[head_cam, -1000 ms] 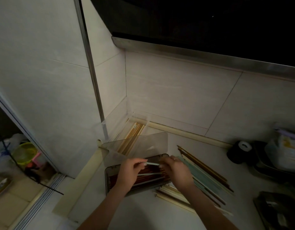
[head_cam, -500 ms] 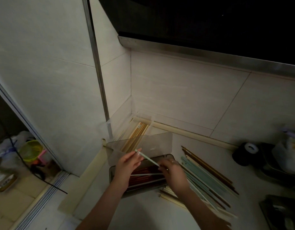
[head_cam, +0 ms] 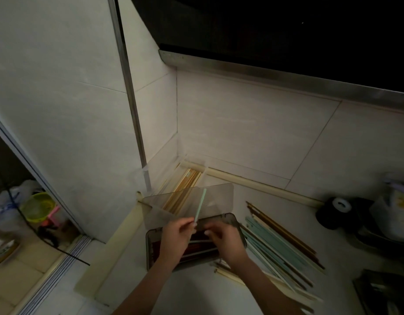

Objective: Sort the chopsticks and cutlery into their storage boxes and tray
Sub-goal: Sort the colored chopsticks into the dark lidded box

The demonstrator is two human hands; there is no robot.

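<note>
The left hand [head_cam: 177, 235] pinches one pale green chopstick [head_cam: 200, 204] by its near end, and the stick points up and away, toward the far wall. The right hand [head_cam: 227, 239] is just beside it, over the box [head_cam: 235, 221], with its fingers [head_cam: 211, 231] curled down; I cannot tell if they hold anything. The box is dark and see-through, with its lid [head_cam: 189, 204] standing open on the far side. Inside are dark red sticks (partly hidden by the hands). To the right, a loose pile [head_cam: 280, 244] of green, cream and brown chopsticks lies on the surface [head_cam: 276, 196]. Far back in the corner, a clear box [head_cam: 187, 180] holds light wooden sticks. A black roll of tape [head_cam: 335, 211] sits far to the right.
</note>
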